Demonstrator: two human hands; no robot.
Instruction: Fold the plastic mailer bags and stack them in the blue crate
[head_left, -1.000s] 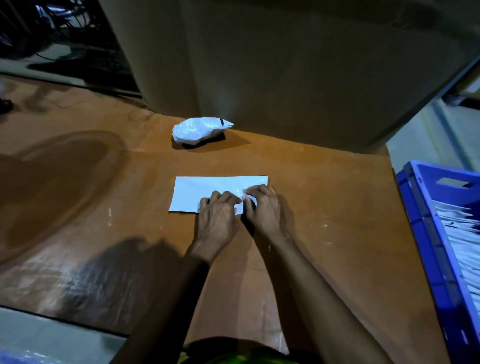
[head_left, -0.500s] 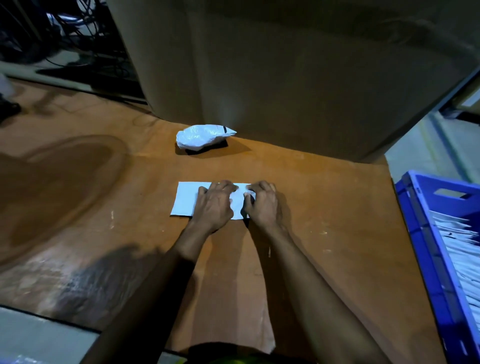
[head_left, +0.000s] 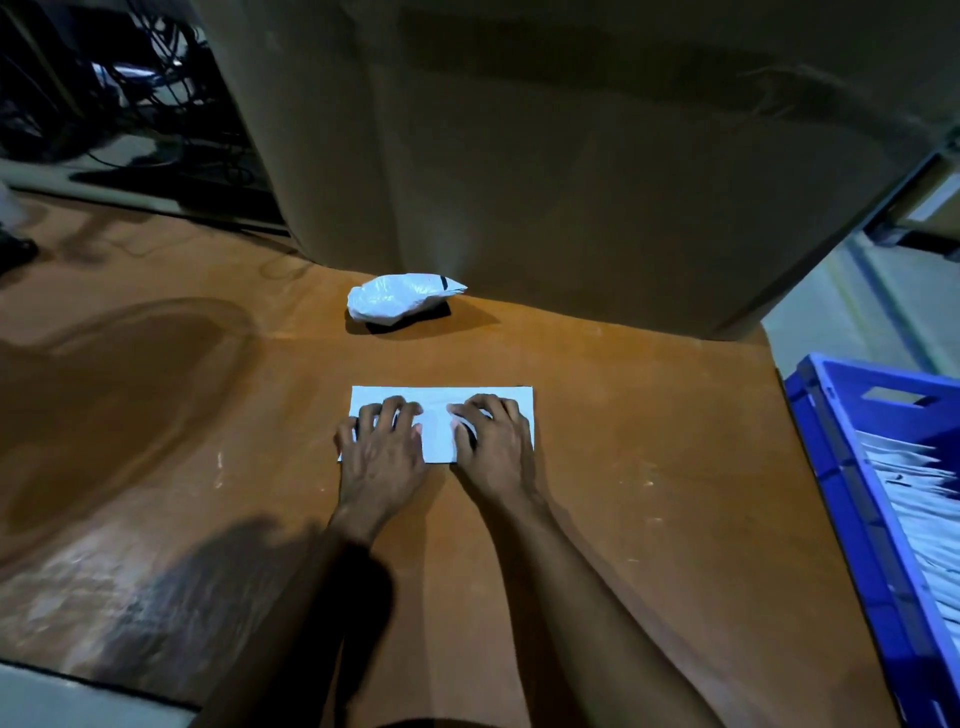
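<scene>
**Pressing the fold flat**

Arched fingertips (head_left: 394, 410) of left hand (head_left: 382, 460) and right hand (head_left: 496, 449) pushing down on folded white mailer bag (head_left: 439, 439), gripping nothing. Lying flat mid-table (head_left: 649, 441). Crumpled plastic bag (head_left: 397, 300) behind, blue crate (head_left: 841, 467) off right.

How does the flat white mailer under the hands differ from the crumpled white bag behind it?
The flat white rectangular mailer bag lies smooth on the brown table; the crumpled white plastic bag is bunched and raised. The left hand and the right hand press the mailer bag; nothing touches the crumpled bag. Both are white.
</scene>
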